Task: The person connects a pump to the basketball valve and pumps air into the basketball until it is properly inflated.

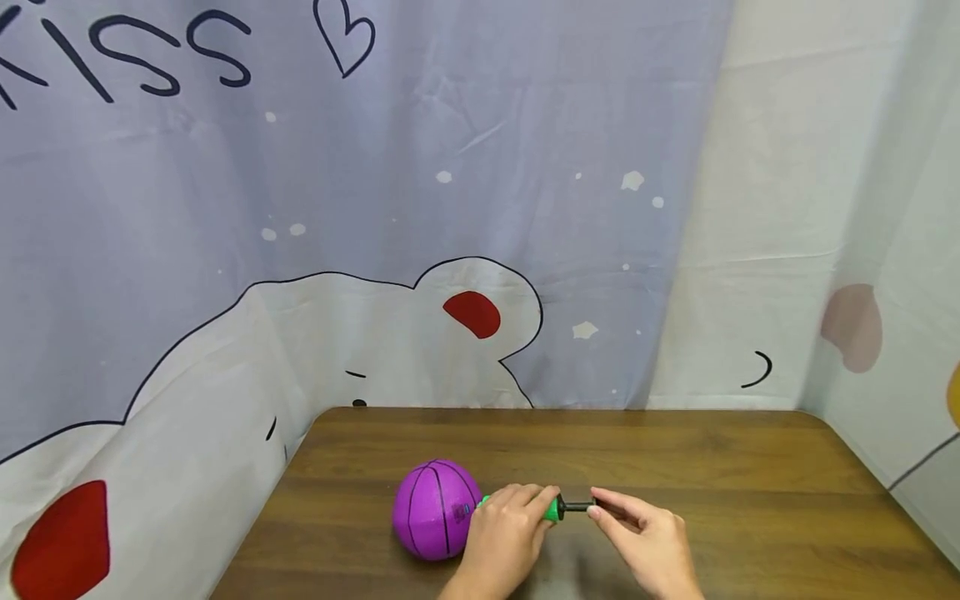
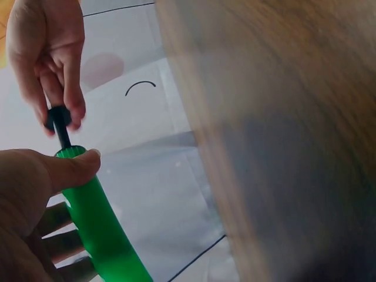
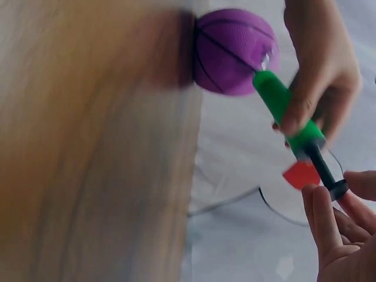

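Note:
A purple ball (image 1: 437, 510) with black seam lines sits on the wooden table. Just right of it, my left hand (image 1: 504, 533) grips the green barrel of a hand pump (image 2: 106, 229), thumb near the barrel's collar. The pump's far end meets the ball's side in the right wrist view; whether a needle goes in is too small to tell. My right hand (image 1: 647, 537) pinches the black handle (image 3: 338, 189) between thumb and fingers. A length of black rod shows between handle and barrel. The ball (image 3: 235, 51) is also in the right wrist view.
The brown wooden table (image 1: 750, 467) has rounded far corners. Behind it hangs a blue-grey and white printed curtain (image 1: 585, 250) with bear outlines, and more of the cloth runs along both sides.

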Action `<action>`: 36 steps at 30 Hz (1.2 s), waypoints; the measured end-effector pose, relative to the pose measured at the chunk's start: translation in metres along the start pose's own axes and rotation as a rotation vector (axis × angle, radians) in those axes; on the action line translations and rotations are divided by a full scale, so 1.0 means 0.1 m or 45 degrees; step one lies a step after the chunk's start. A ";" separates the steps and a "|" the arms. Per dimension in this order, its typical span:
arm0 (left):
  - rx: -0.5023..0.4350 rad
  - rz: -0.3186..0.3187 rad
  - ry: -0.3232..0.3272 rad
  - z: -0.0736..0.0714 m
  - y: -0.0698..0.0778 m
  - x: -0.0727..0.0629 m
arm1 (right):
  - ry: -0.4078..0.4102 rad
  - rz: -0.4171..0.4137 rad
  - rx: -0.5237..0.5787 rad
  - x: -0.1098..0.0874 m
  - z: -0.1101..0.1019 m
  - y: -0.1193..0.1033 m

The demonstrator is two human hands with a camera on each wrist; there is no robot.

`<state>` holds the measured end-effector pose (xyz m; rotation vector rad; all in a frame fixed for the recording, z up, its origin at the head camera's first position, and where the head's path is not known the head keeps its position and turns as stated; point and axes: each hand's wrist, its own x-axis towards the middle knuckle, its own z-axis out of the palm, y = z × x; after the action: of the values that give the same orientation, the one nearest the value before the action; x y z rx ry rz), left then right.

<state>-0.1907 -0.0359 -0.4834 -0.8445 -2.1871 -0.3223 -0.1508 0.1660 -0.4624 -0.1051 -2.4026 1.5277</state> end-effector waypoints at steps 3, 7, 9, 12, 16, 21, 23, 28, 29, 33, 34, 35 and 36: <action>-0.001 -0.018 0.001 0.00 -0.02 -0.01 | 0.051 0.005 -0.058 0.01 -0.16 0.02; 0.002 -0.027 0.003 -0.01 -0.04 0.00 | 0.074 0.044 -0.108 0.02 -0.36 0.03; 0.008 -0.029 -0.001 -0.01 -0.05 0.00 | 0.078 0.065 -0.120 0.02 -0.45 0.04; 0.013 -0.036 -0.008 -0.02 -0.06 0.01 | 0.077 0.078 -0.134 0.02 -0.52 0.06; 0.062 -0.028 0.007 0.00 -0.04 0.01 | 0.077 0.064 -0.119 0.02 -0.49 0.11; 0.165 0.012 0.029 0.06 0.00 0.02 | 0.070 0.021 -0.056 0.02 -0.31 0.16; 0.200 0.018 0.028 0.08 0.01 0.02 | 0.071 0.009 -0.039 0.01 -0.21 0.15; 0.268 0.027 0.006 0.09 0.07 0.04 | 0.069 0.027 0.028 -0.01 0.08 0.12; 0.273 0.029 -0.003 0.09 0.08 0.04 | 0.059 0.026 0.052 -0.01 0.14 0.12; 0.274 0.031 -0.044 0.07 0.13 0.06 | -0.002 0.009 0.124 0.00 0.29 0.09; 0.269 0.027 -0.053 0.06 0.13 0.07 | -0.014 0.004 0.133 0.00 0.30 0.08; 0.260 0.019 -0.060 0.06 0.13 0.07 | -0.025 0.003 0.139 0.01 0.31 0.08; 0.248 0.011 -0.066 0.06 0.13 0.07 | -0.030 0.011 0.140 0.02 0.30 0.08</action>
<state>-0.1892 -0.0201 -0.4823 -0.7610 -2.2197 -0.0814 -0.1619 0.1436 -0.4809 -0.0743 -2.3331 1.6695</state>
